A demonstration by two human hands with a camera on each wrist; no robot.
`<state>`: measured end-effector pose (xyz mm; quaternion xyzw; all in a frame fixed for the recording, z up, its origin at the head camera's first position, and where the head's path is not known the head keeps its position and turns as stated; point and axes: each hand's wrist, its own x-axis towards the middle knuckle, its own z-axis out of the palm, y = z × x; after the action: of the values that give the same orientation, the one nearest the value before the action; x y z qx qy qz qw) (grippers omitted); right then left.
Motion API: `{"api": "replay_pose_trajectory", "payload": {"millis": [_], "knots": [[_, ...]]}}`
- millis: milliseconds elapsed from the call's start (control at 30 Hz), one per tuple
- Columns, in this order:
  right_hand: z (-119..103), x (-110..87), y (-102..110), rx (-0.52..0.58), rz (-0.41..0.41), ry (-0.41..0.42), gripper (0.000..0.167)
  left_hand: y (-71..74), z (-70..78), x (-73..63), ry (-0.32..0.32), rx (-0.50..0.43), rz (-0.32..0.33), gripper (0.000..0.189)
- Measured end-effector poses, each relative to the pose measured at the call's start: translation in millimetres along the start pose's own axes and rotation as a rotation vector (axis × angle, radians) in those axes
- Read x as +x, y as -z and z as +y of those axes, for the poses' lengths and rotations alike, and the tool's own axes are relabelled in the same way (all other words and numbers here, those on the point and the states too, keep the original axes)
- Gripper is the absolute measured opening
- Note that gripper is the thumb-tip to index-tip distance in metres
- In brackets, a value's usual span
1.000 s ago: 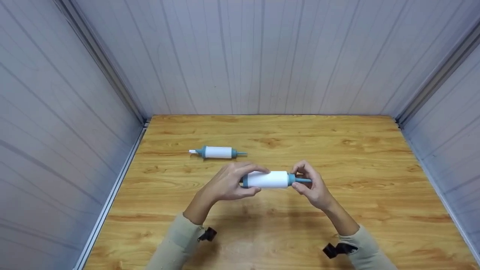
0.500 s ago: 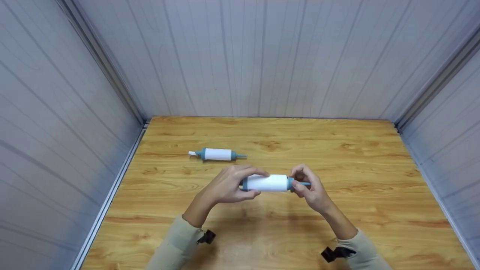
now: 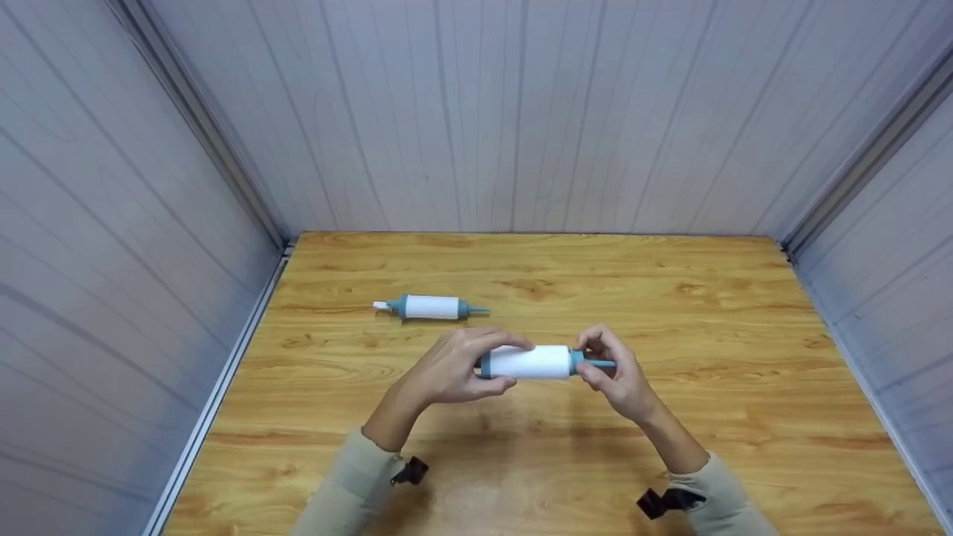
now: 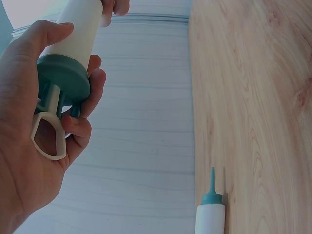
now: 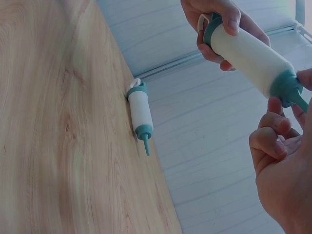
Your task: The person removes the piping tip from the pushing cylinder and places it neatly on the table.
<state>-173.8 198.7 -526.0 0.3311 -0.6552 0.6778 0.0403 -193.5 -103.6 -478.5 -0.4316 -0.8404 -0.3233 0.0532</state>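
A white syringe-like tube (image 3: 532,362) with teal ends is held level above the table. My left hand (image 3: 450,368) grips its plunger end, thumb and fingers round the barrel. In the left wrist view a white pull ring (image 4: 48,136) juts from the teal cap (image 4: 66,75) beside the palm. My right hand (image 3: 618,376) pinches the teal collar (image 5: 283,87) at the nozzle end between thumb and fingers. The thin teal nozzle (image 3: 601,363) points right, past the fingertips.
A second, similar white tube (image 3: 432,307) lies on the wooden table (image 3: 670,298) behind the left hand, nozzle (image 5: 146,145) to the right. Pale panel walls (image 3: 484,112) enclose the table's back and both sides.
My right thumb and fingers have shifted at the collar, covering more of the nozzle half a second ago than now. My left hand keeps its grip. The second tube stays put.
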Motion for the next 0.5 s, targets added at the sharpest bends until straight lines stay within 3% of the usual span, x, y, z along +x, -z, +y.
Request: {"api": "replay_pose_trajectory", "payload": {"millis": [500], "knots": [[0.6,2.1,3.2,0.008,-0.048,0.013,0.025,0.8,-1.0,-1.0,-0.003,0.012,0.004,0.045]]}}
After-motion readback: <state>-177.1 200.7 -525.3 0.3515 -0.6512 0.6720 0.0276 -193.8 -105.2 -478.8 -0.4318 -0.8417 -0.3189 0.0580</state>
